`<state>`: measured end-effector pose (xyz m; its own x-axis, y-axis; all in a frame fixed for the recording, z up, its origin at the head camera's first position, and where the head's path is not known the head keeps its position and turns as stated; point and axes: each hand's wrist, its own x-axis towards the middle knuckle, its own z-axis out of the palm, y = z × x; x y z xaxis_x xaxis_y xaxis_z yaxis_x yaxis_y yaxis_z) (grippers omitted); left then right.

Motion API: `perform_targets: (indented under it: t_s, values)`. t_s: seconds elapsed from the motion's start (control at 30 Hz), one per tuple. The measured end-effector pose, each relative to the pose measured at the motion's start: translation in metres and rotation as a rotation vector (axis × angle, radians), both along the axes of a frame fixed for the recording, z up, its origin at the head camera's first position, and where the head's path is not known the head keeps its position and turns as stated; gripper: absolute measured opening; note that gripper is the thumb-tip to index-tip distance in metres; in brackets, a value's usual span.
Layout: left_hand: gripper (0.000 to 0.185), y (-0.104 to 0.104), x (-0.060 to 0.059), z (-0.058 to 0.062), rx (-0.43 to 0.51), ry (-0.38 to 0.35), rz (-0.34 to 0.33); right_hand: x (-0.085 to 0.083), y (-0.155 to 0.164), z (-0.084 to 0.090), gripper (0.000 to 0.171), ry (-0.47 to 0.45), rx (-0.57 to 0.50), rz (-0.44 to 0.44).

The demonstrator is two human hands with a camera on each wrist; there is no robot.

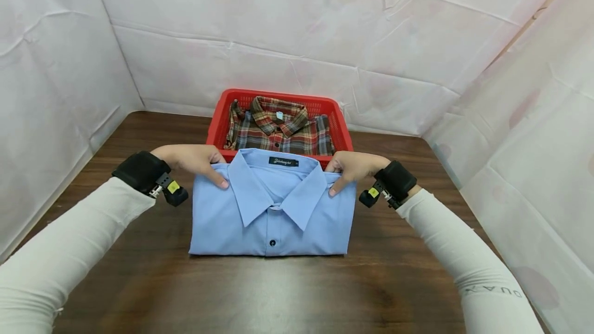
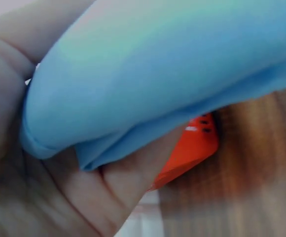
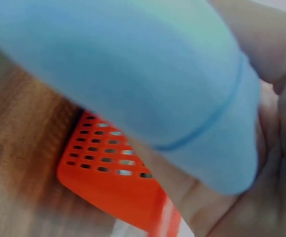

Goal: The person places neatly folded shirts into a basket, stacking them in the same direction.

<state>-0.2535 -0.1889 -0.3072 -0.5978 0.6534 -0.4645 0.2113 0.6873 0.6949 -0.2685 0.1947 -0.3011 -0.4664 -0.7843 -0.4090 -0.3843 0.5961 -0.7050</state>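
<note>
A folded light-blue shirt [image 1: 271, 210] lies on the brown wooden table [image 1: 260, 293], collar toward the far side. My left hand [image 1: 197, 163] grips the shirt's far left shoulder corner, thumb on top. My right hand [image 1: 350, 169] pinches the far right shoulder corner the same way. In the left wrist view the blue fabric [image 2: 148, 69] fills the frame above my palm [image 2: 44, 197], fingers under it. The right wrist view shows the blue fabric [image 3: 133, 74] wrapped by my fingers [image 3: 276, 49].
A red plastic basket [image 1: 218, 117] stands just behind the blue shirt and holds a folded plaid shirt [image 1: 280, 128]; its red wall [image 3: 113, 177] and corner [image 2: 190, 150] appear in both wrist views. White sheeting [image 1: 325, 30] walls in the table on three sides.
</note>
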Motion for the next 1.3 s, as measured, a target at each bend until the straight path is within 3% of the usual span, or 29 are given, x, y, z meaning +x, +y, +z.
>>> perform_targets:
  t_s: [0.23, 0.43, 0.67, 0.8, 0.9, 1.07, 1.3]
  values:
    - [0.022, -0.001, -0.001, 0.027, 0.042, 0.108, 0.015, -0.001, 0.000, 0.036, 0.013, 0.091, 0.009, -0.003]
    - [0.023, 0.004, -0.008, 0.065, 0.017, 0.221, 0.071, -0.005, 0.008, 0.073, 0.016, 0.190, 0.038, -0.049]
    - [0.028, 0.013, -0.030, 0.115, -0.025, 0.394, 0.159, -0.015, 0.020, 0.119, 0.016, 0.392, 0.116, -0.195]
    - [0.037, 0.013, -0.043, 0.131, -0.023, 0.484, 0.230, -0.024, 0.021, 0.137, 0.019, 0.486, 0.103, -0.276]
    - [0.040, 0.011, -0.051, 0.133, -0.003, 0.562, 0.272, -0.033, 0.018, 0.138, 0.023, 0.556, 0.079, -0.312]
    - [0.031, 0.006, -0.064, 0.118, 0.061, 0.657, 0.290, -0.047, 0.012, 0.122, 0.026, 0.596, 0.033, -0.334]
    - [0.024, 0.004, -0.070, 0.098, 0.071, 0.587, 0.302, -0.060, 0.005, 0.102, 0.020, 0.548, 0.087, -0.335]
